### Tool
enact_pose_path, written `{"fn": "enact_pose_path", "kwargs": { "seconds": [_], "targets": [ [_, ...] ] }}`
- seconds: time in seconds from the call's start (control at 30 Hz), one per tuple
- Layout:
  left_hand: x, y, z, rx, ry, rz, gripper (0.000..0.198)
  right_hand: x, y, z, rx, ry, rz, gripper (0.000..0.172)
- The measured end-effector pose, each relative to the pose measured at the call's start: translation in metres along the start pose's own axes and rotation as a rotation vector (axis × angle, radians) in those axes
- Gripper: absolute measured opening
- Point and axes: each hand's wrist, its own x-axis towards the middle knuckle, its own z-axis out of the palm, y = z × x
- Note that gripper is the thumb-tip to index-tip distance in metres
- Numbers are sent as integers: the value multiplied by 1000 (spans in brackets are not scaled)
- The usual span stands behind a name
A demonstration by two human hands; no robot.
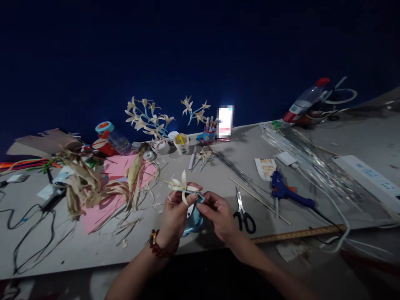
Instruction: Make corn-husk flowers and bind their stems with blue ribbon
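Note:
A pale cream flower [183, 186] with narrow petals is held between the thumb and fingers of my left hand [177, 212], just above the table's front part. My right hand [218, 212] pinches a strip of light blue tape [200, 198] right beside the flower. Below and between both hands lies a light blue roll [193, 225], partly hidden by them. Black-handled scissors [243, 214] rest to the right of my right hand, touching neither hand.
Dried husks [84, 187] cover pink paper [117, 166] on the left. Finished flower sprays [148, 116] stand behind. On the right are a blue glue gun [289, 191], wires [240, 171], a wooden stick [259, 200], a power strip [368, 177] and a bottle [304, 102].

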Motion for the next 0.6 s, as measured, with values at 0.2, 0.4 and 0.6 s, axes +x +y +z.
{"fn": "enact_pose_path", "kwargs": {
  "seconds": [0.2,0.4,0.6],
  "targets": [
    [1,-4,-1,23,-7,-10,11,-1,-5,6,147,17,70,30],
    [2,-1,5,40,12,6,15,-4,-9,6,204,24,86,30],
    [1,-4,-1,115,0,24,15,-6,-10,4,295,8,126,31]
  ]
}}
